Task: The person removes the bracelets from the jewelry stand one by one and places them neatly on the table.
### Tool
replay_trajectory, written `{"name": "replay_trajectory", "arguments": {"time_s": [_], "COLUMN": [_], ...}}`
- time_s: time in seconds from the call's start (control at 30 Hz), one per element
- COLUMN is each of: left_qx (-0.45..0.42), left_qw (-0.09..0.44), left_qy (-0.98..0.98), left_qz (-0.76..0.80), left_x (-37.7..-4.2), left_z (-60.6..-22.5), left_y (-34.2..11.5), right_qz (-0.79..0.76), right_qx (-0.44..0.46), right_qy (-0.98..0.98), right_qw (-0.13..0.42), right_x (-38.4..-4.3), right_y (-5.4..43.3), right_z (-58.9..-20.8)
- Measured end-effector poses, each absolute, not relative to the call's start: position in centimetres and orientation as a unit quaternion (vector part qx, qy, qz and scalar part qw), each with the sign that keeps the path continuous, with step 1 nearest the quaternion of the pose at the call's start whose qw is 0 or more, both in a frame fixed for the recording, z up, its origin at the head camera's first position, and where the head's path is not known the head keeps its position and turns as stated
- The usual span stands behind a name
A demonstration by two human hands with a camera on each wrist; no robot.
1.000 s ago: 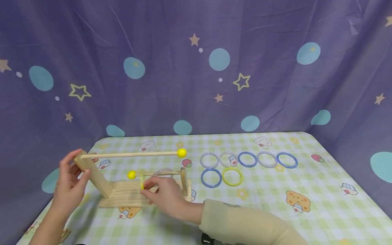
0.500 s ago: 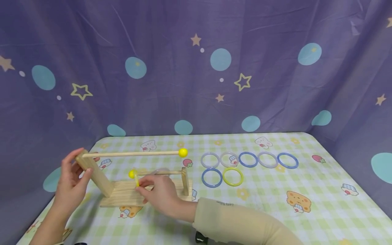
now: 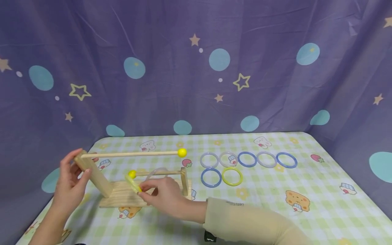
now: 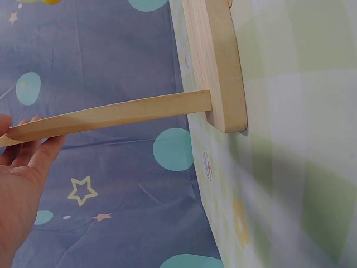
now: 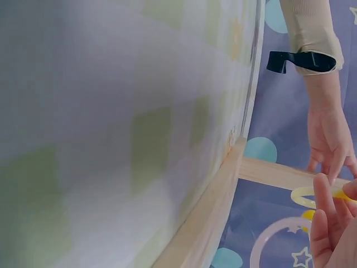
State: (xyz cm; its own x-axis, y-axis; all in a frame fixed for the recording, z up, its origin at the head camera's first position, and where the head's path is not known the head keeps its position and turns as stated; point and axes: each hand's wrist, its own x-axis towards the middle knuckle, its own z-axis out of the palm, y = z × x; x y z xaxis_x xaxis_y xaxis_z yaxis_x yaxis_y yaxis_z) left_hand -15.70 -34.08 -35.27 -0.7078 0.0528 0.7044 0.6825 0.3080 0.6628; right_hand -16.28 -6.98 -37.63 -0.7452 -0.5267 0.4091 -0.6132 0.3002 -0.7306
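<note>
A wooden stand (image 3: 122,199) has two upright posts, each with a rod tipped by a yellow ball. My left hand (image 3: 68,185) grips the top of the taller left post, also seen in the left wrist view (image 4: 111,114). Between thumb and fingers, my right hand (image 3: 166,195) pinches a yellow ring (image 3: 133,184) by its lower edge. That ring leans at the yellow ball (image 3: 132,174) ending the lower rod; I cannot tell whether it still encircles it. A pale translucent ring (image 5: 262,240) hangs on the lower rod, partly behind the right hand.
Right of the stand, several blue, pale and yellow rings lie flat in two rows, including a blue ring (image 3: 211,178) and a yellow ring (image 3: 232,176). The upper rod (image 3: 131,154) extends above the right hand. A checked cloth (image 3: 260,211) covers the table.
The right hand has brought the yellow ring left along the lower rod to the ball, then tilted it, its top now left of the ball. The left hand keeps its grip on the post.
</note>
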Motion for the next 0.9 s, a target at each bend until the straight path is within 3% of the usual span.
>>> {"name": "replay_trajectory", "arguments": {"time_s": [0.1, 0.37, 0.7, 0.9], "left_qx": [-0.254, -0.245, -0.27, -0.277], "left_qw": [0.289, 0.289, 0.281, 0.273], "left_qy": [-0.742, -0.741, -0.727, -0.712], "left_qz": [-0.548, -0.554, -0.565, -0.584], "left_x": [-15.7, -15.7, -15.9, -15.8], "left_z": [-35.3, -35.4, -35.4, -35.4], "left_y": [-34.1, -34.0, -34.2, -34.2], "right_qz": [0.464, 0.514, 0.51, 0.495], "right_qx": [0.376, 0.386, 0.404, 0.385], "right_qy": [-0.8, -0.766, -0.752, -0.771], "right_qw": [0.058, 0.027, 0.103, 0.113], "right_x": [-16.2, -16.0, -17.1, -17.3], "right_y": [-5.8, -1.6, 3.9, 6.7], "right_z": [-37.6, -37.3, -37.3, -37.1]}}
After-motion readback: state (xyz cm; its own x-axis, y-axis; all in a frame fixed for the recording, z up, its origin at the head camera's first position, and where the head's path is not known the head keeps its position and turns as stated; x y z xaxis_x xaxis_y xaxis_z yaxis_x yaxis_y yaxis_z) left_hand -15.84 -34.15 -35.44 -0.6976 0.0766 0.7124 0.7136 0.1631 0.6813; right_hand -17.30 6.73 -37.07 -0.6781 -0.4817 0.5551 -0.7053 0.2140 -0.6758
